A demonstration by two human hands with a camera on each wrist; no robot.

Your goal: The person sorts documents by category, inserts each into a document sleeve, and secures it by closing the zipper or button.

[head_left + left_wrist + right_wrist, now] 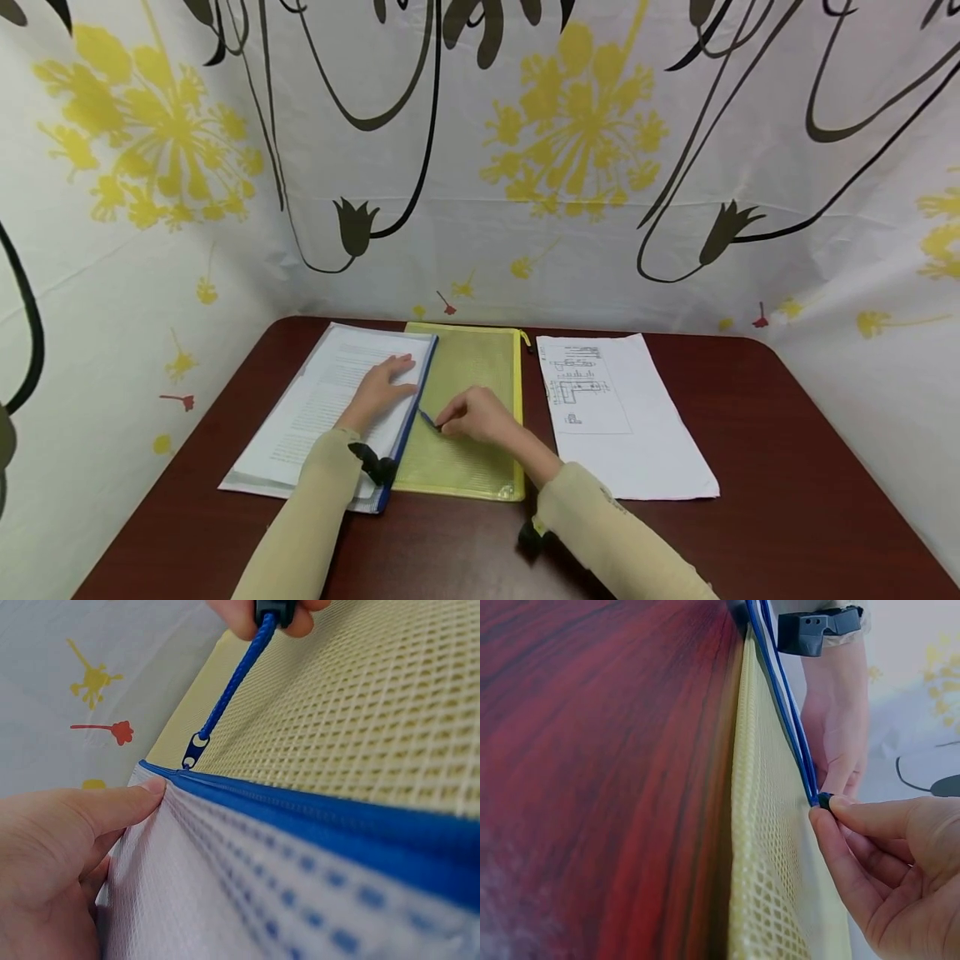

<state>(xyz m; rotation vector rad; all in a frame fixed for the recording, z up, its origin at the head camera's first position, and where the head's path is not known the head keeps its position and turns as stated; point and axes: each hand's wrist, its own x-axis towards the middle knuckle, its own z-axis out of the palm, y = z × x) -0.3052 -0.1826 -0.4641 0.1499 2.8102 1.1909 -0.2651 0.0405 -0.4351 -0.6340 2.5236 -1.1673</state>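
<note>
A clear mesh zip folder [315, 408] with printed sheets inside lies at the left, its blue zip edge [407, 433] facing right. My left hand [377, 393] rests on it with fingers spread, the thumb touching the edge close to the slider, as the left wrist view shows. My right hand [478, 417] pinches the dark tab of the zipper pull [428, 419] between thumb and fingertips. In the left wrist view, the pull's blue cord [238, 682] is taut from the metal slider [195, 752]. The two blue zip bands stand slightly apart beyond the slider.
A yellow mesh zip folder [480, 467] lies partly under the blue-edged one. Right of it are white sheets [637, 450] with a technical drawing. Everything sits on a dark red-brown table [780, 467], with a patterned cloth [465, 192] hanging behind.
</note>
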